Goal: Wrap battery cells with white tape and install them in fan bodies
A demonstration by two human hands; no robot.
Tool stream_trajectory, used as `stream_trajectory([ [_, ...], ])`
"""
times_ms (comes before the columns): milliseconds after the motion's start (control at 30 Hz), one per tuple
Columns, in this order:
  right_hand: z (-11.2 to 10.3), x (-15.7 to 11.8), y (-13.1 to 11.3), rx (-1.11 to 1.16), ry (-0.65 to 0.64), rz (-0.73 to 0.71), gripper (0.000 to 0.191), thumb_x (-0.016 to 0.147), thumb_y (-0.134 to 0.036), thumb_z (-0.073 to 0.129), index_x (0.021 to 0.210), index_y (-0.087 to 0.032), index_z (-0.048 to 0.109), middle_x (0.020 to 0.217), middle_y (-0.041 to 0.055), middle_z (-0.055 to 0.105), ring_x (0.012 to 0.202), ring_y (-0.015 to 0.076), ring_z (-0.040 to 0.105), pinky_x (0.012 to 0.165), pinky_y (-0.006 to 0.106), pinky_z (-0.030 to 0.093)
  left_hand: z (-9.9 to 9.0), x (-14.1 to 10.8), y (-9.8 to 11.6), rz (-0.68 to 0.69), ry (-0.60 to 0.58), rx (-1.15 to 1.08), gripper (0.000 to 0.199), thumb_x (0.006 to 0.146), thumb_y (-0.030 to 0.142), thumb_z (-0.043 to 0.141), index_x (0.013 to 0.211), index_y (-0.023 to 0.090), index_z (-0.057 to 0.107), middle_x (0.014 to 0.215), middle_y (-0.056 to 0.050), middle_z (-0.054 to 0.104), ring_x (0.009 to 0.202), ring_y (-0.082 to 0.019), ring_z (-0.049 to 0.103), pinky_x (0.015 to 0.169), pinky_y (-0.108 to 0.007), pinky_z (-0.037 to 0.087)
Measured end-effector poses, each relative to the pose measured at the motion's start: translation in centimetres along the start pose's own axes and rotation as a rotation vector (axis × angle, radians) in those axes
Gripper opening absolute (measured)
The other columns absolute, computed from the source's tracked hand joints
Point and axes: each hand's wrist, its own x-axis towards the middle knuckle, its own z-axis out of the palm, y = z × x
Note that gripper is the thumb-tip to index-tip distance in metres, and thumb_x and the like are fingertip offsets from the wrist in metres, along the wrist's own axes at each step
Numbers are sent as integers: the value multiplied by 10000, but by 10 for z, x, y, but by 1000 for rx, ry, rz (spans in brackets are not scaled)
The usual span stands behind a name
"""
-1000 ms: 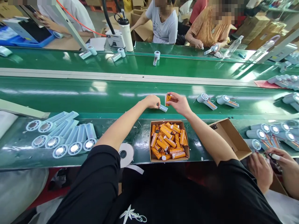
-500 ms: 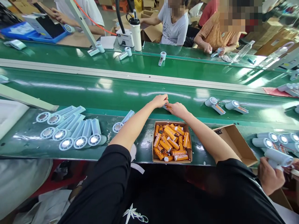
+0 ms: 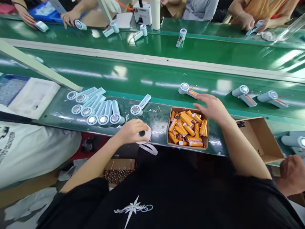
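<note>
At the bench's front edge my left hand (image 3: 132, 131) has its fingers curled onto a roll of white tape (image 3: 148, 133); a loose white strip hangs below the roll. My right hand (image 3: 211, 107) is open, its fingers stretched out at the handle end of a pale blue handheld fan (image 3: 184, 88) on the green belt. An orange battery (image 3: 192, 93) with thin wires lies in that fan's open handle. Below my right hand stands a cardboard box (image 3: 169, 140) full of orange batteries (image 3: 188, 127). A single fan (image 3: 136, 110) lies on the bench beyond the tape.
Several pale blue fans (image 3: 103, 119) lie in a group at left, near a white foam tray (image 3: 35, 97). Two fans with batteries (image 3: 247, 98) sit on the belt at right. An open cardboard box (image 3: 262, 136) and a co-worker's hand (image 3: 292, 175) are at right. Co-workers' hands (image 3: 71, 17) appear across the belt.
My hands have come apart. The left moved back and down to the tape roll; the right moved slightly right. The fan between them now lies on the belt, and the view has tilted down.
</note>
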Motion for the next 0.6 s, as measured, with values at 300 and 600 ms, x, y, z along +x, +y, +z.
stream_trajectory([
  [300,58,-120,-182,1008,-339,219,597,933,-519,752,1422,-203,619,848,14,760,602,147,680,576,257,559,16,-87,57,-149,249,249,402,929,120,712,1309,209,617,1322,-106,716,1541,-407,399,1194,-652,475],
  [600,106,-125,-216,526,-430,-256,300,1050,-434,631,1044,-175,782,800,53,758,681,169,687,647,268,507,-6,-81,56,-273,592,236,449,903,111,750,1325,237,662,1232,-111,749,1426,-377,562,1055,-562,622],
])
